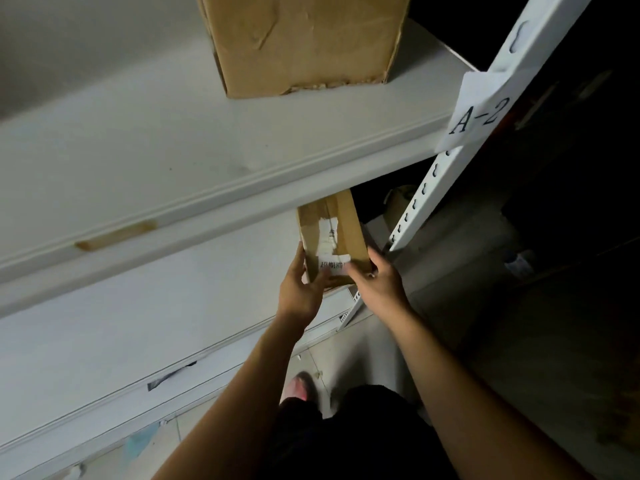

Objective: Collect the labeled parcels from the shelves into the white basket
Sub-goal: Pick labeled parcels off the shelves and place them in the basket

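Two hands on one box. Your left hand and right hand clamp the near end of a small brown labeled parcel, one on each side. Left fingers curl up its left edge; the right thumb lies across the white label. Both grips are closed on cardboard, with nothing else held.

Parcel sits at the lower shelf, right end of the bay. Its far end is tucked under the front lip of the upper shelf. Cannot tell whether it rests on the shelf or is already lifted.

Long axis runs from your hands straight back into the bay, so the way out is likely toward you, along that axis. Watch the lip overhead. The slotted post stands just to the right, and your right hand is the nearer to it.

White basket is not in view. A large carton stands on the upper shelf, well apart from the parcel.
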